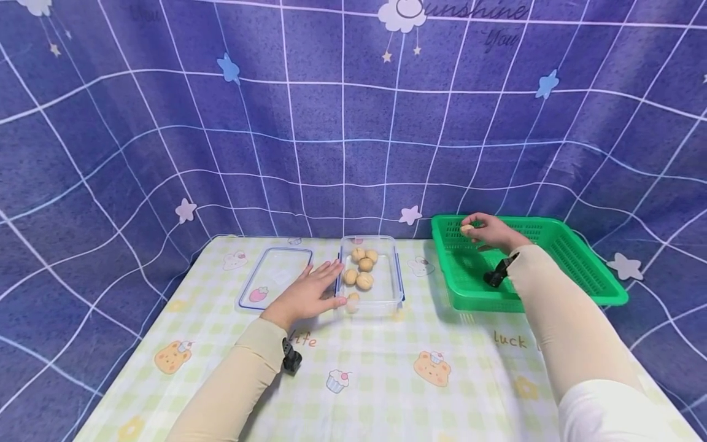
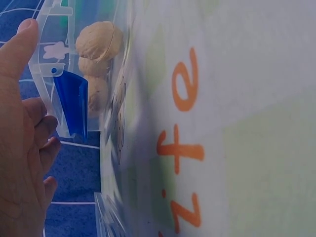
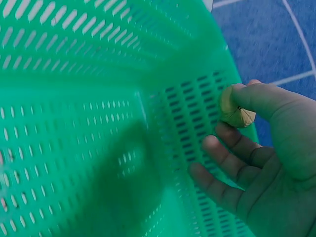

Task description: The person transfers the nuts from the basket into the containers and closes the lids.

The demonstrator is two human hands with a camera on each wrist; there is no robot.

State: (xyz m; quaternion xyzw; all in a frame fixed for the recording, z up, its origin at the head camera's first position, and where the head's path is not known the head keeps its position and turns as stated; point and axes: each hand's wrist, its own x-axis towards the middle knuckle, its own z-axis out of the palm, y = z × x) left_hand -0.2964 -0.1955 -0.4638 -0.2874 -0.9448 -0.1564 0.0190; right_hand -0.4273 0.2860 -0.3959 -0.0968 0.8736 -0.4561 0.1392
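Above the left part of the green plastic basket [image 1: 458, 288], my right hand [image 1: 491, 231] pinches a walnut [image 3: 237, 108] between thumb and forefinger, its other fingers loosely spread. My left hand [image 1: 309, 294] lies along the left side of a clear plastic container [image 1: 391, 296], fingers extended and touching its rim. Several walnuts [image 1: 364, 281] sit inside the container, mostly toward its left side. In the left wrist view, a blue side latch [image 2: 73, 103] hangs down beside my fingers.
A clear lid with a blue seal [image 1: 270, 261] lies on the table left of the container, partly behind my left hand. A checked, printed cloth [image 1: 386, 380] covers the table. A blue gridded curtain [image 1: 353, 159] hangs right behind it.
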